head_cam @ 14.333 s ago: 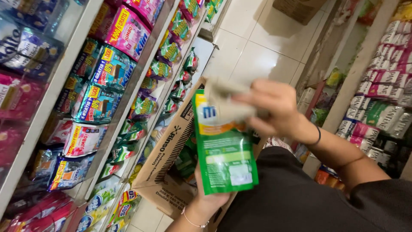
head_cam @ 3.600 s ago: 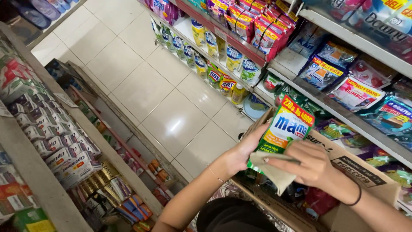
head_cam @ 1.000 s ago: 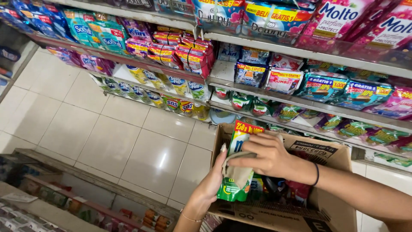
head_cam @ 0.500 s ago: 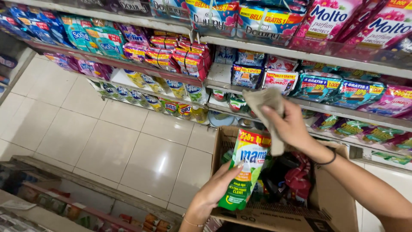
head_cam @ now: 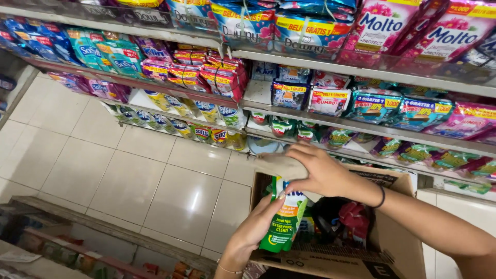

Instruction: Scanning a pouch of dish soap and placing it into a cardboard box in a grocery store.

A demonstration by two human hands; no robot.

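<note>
Down at the lower left runs a pale tiled floor (head_cam: pixel 129 181), and above it the long shelves (head_cam: pixel 320 111) carry rows of bright soft sachets and refill packs in blue, pink, yellow and green. Moving right, the left hand (head_cam: pixel 253 232) comes up from below with its fingers closed around a green and white stand-up refill pouch (head_cam: pixel 284 222), holding it upright just over the front edge of an open brown cardboard box (head_cam: pixel 336 256). Above the pouch, the right hand (head_cam: pixel 323 173) is clamped on a crumpled grey-beige cloth (head_cam: pixel 279 166) and presses it against the pouch's top, so the upper part of the pouch is covered. The work in hand looks like wiping the pouch clean; judging by the cloth sitting on the top end, the wipe seems under way rather than finished, and the pouch is not yet on any shelf. Inside the box, to the right of the pouch, lie more packs, among them a dark one and a red one (head_cam: pixel 356 219), though the shadow there makes it hard to tell how many remain. A dark band circles the right wrist, and the bare forearm runs off to the lower right.
</note>
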